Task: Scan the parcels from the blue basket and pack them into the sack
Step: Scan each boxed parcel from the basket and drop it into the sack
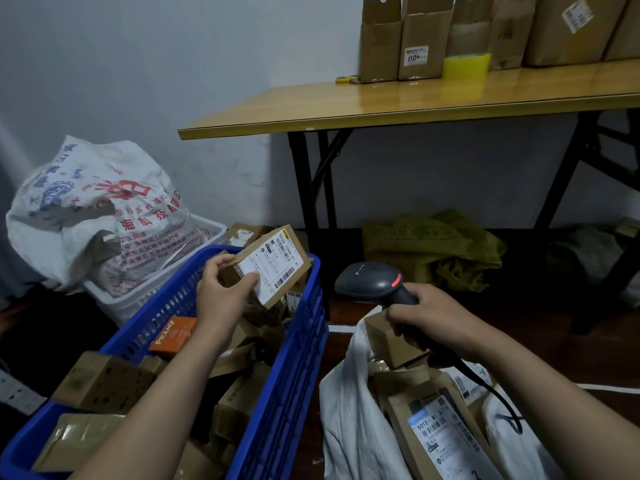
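Note:
My left hand (pixel 221 292) grips a small brown parcel (pixel 277 261) with a white barcode label, held above the far end of the blue basket (pixel 294 368). The basket holds several cardboard parcels and an orange box (pixel 173 336). My right hand (pixel 429 315) grips the handle of a dark barcode scanner (pixel 374 278); its red light is lit and its head points left toward the parcel. Below the scanner, the open white sack (pixel 349 420) holds several parcels, one with a label facing up (pixel 446 438).
A full printed white sack (pixel 90 209) sits in a white basket (pixel 156 289) at the left. A wooden folding table (pixel 398 105) at the back carries cardboard boxes (pixel 419 39). Green sacks (pixel 433 247) lie under it. The scanner cable (pixel 498 400) trails over the sack.

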